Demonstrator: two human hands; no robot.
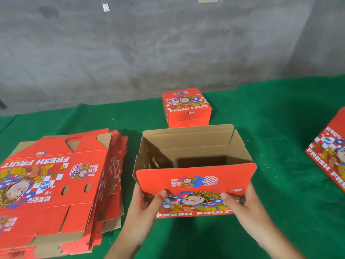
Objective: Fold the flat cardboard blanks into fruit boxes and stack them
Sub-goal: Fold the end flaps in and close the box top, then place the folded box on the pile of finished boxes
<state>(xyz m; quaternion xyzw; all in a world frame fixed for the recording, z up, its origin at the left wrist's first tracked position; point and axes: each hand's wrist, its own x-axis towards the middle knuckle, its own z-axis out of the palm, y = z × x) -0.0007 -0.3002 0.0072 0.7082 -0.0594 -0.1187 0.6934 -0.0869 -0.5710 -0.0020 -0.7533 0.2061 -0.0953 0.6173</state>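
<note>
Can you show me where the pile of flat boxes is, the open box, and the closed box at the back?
pile of flat boxes (56, 176): head view, top blank's printed face.
open box (196, 181): head view, red front flap.
closed box (186, 101): head view, printed top.

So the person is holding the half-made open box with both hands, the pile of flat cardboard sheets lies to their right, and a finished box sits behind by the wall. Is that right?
Not quite. The head view shows the pile of flat blanks on the person's left, not right. The rest holds: the left hand and right hand grip the open box at its near panel, and a finished box sits behind near the wall.
</note>
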